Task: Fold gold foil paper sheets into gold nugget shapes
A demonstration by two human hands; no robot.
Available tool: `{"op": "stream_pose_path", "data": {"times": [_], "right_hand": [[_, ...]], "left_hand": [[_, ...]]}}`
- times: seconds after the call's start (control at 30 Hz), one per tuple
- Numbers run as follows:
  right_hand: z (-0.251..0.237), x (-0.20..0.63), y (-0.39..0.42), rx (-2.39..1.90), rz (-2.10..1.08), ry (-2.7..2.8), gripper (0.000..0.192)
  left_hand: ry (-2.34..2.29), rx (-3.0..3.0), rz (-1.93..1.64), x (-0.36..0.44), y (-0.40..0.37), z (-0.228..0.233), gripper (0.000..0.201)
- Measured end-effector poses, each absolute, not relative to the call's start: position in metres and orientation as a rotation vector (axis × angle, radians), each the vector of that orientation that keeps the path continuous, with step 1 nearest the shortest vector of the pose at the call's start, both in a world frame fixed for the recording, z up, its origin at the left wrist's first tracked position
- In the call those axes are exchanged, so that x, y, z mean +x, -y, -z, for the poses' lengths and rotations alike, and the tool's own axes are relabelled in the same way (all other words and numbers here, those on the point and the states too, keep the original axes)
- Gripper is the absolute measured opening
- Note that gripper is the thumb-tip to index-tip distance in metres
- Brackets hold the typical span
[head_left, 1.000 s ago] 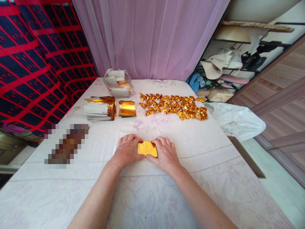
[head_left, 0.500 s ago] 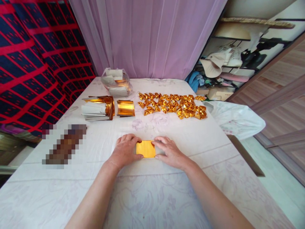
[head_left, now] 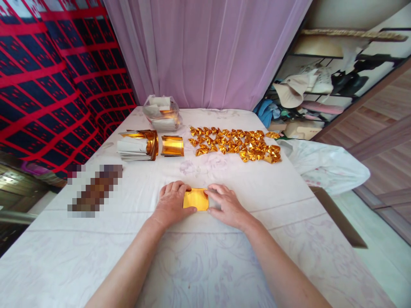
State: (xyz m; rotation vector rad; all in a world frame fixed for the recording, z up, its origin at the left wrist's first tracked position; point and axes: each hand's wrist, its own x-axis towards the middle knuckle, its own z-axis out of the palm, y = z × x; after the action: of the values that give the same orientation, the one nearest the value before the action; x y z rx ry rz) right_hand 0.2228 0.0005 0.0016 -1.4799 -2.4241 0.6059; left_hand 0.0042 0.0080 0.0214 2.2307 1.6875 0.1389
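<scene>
A small sheet of gold foil paper (head_left: 196,199) lies on the tablecloth between my hands. My left hand (head_left: 172,199) grips its left side, thumb at the near edge and fingers at the far edge. On the other side, my right hand (head_left: 227,204) holds the right end in the same way, with its thumb and forefinger at the corners. A greyish patch shows beneath my right fingers; whether it belongs to the sheet I cannot tell. Beyond the hands sit a short stack of gold foil sheets (head_left: 172,146) and several folded gold foil pieces (head_left: 236,140).
A larger stack of foil-and-white paper (head_left: 136,146) stands at the back left, before a clear plastic bag of more sheets (head_left: 163,115). A blurred-out object (head_left: 96,188) lies at left. Right of the table (head_left: 282,239) are a white plastic bag (head_left: 330,164) and shelves.
The camera view has shifted slightly, moving the background a little to the right. Both hands keep their hold on the gold sheet, the left thumb sliding slightly inward along its near edge.
</scene>
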Motion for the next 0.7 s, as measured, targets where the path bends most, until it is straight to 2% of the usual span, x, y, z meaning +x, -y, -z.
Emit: {"op": "stream_pose_path", "data": {"times": [0.43, 0.7], "right_hand": [[0.011, 0.227, -0.004, -1.394, -0.498, 2.42, 0.052], [0.012, 0.211, 0.02, -1.415, -0.132, 2.325, 0.05]], "left_hand": [[-1.444, 2.225, 0.017, -0.019, -0.022, -0.032, 0.063], [-1.48, 2.21, 0.023, -0.017, -0.023, -0.032, 0.064]]}}
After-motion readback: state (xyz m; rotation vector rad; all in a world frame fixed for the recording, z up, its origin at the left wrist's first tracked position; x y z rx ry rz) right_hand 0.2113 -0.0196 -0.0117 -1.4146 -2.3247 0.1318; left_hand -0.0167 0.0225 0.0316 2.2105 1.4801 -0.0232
